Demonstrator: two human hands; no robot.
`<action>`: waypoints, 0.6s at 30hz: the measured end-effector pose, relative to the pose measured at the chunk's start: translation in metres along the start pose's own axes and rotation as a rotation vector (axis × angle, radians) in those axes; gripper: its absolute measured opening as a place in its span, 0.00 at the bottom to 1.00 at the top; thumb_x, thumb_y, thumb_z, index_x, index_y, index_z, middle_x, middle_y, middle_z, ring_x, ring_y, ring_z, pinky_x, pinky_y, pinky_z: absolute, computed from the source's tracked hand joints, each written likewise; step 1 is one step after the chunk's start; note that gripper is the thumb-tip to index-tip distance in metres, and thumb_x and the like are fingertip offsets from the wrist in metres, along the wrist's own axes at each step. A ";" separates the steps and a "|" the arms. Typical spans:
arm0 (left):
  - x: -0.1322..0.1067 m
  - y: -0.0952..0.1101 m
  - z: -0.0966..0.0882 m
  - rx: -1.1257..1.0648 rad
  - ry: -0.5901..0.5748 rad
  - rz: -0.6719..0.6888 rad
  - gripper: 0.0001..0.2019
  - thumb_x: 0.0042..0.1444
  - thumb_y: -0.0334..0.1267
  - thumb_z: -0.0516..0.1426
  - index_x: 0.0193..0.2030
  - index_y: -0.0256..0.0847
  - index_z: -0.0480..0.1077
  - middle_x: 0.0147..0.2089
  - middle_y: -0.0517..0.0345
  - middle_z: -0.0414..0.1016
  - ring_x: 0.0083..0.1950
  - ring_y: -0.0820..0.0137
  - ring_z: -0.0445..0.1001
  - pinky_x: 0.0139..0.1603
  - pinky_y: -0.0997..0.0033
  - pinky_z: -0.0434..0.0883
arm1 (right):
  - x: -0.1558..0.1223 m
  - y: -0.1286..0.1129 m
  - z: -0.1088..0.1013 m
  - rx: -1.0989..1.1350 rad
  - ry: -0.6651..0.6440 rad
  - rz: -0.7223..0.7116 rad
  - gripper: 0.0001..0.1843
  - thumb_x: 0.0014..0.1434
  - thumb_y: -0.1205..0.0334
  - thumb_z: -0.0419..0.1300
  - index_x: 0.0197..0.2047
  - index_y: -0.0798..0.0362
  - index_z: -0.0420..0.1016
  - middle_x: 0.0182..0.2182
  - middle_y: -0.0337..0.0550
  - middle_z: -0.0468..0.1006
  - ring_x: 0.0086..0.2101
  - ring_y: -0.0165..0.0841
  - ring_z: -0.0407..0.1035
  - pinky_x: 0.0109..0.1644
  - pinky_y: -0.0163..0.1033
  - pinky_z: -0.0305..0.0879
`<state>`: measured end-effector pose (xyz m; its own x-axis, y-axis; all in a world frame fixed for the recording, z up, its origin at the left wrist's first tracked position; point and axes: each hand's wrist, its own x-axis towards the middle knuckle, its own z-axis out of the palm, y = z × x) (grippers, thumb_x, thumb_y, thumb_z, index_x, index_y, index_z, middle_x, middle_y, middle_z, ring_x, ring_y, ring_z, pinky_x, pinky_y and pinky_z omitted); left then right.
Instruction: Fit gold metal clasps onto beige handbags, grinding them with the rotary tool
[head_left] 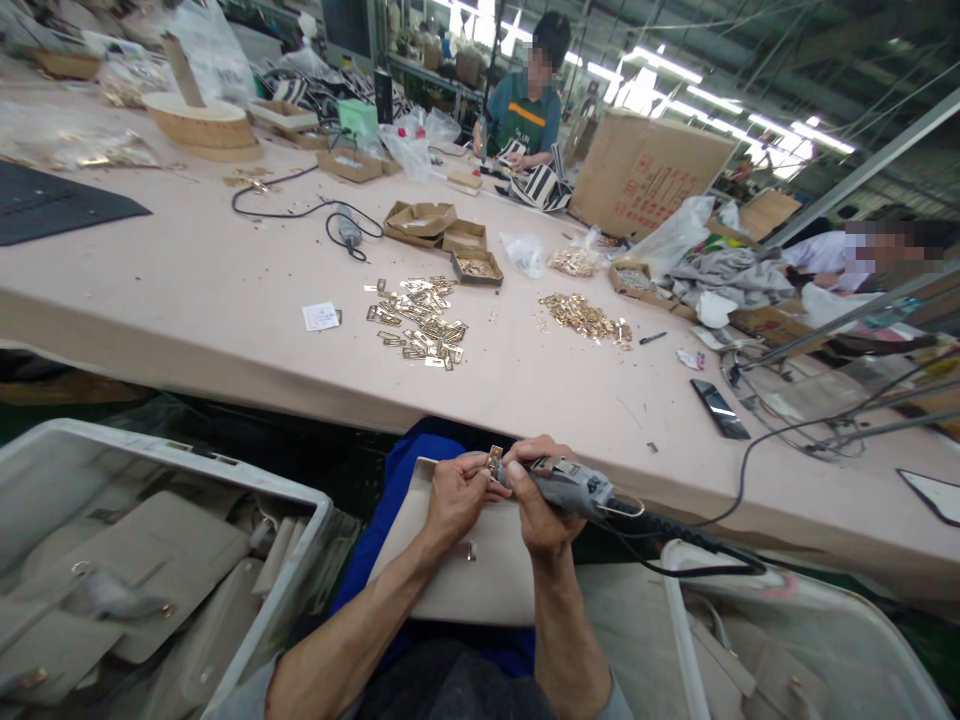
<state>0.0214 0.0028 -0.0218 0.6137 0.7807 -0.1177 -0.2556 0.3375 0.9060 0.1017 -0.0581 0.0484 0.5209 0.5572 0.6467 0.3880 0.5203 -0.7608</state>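
Observation:
My right hand is wrapped round a grey corded electric screwdriver, its tip pointing left. Close against that tip, my left hand pinches a small gold metal fitting. Both hands are above a beige bag panel that lies across my lap and has a small metal piece near its middle. Exactly where the screwdriver tip meets the fitting is hidden by my fingers.
On the table lie gold rectangular plates, gold fittings, cardboard boxes and a phone. Bins of beige bags flank me. A second tool lies further back; a co-worker sits opposite.

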 end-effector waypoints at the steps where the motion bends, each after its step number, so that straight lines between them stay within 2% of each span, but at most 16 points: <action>1: -0.001 0.002 0.000 0.008 -0.005 0.012 0.19 0.55 0.48 0.65 0.44 0.31 0.81 0.34 0.48 0.82 0.30 0.62 0.82 0.33 0.67 0.80 | 0.001 -0.001 0.000 -0.026 -0.026 0.002 0.05 0.61 0.67 0.64 0.41 0.51 0.76 0.34 0.42 0.77 0.35 0.36 0.73 0.41 0.44 0.70; 7: -0.004 0.010 -0.001 0.045 0.021 0.058 0.16 0.53 0.49 0.67 0.31 0.33 0.79 0.28 0.52 0.79 0.27 0.66 0.78 0.30 0.70 0.78 | 0.009 -0.001 -0.002 -0.121 -0.155 0.050 0.01 0.60 0.66 0.66 0.36 0.53 0.80 0.32 0.42 0.78 0.31 0.34 0.73 0.38 0.40 0.69; 12: -0.005 0.006 0.000 0.043 0.035 0.073 0.17 0.54 0.49 0.66 0.31 0.34 0.79 0.25 0.53 0.79 0.26 0.66 0.78 0.28 0.70 0.77 | 0.014 0.002 -0.005 -0.132 -0.216 0.109 0.01 0.58 0.65 0.67 0.35 0.53 0.80 0.32 0.42 0.79 0.31 0.33 0.73 0.38 0.39 0.69; 18: -0.007 0.005 0.000 0.056 0.051 0.073 0.18 0.53 0.51 0.67 0.26 0.35 0.77 0.22 0.54 0.77 0.25 0.62 0.79 0.25 0.70 0.76 | 0.016 0.005 -0.004 -0.024 -0.269 0.168 0.04 0.55 0.66 0.70 0.35 0.53 0.80 0.30 0.41 0.78 0.29 0.31 0.71 0.33 0.36 0.68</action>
<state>0.0153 -0.0011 -0.0164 0.5561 0.8282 -0.0695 -0.2551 0.2497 0.9341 0.1144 -0.0494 0.0548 0.3605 0.7870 0.5006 0.3334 0.3925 -0.8572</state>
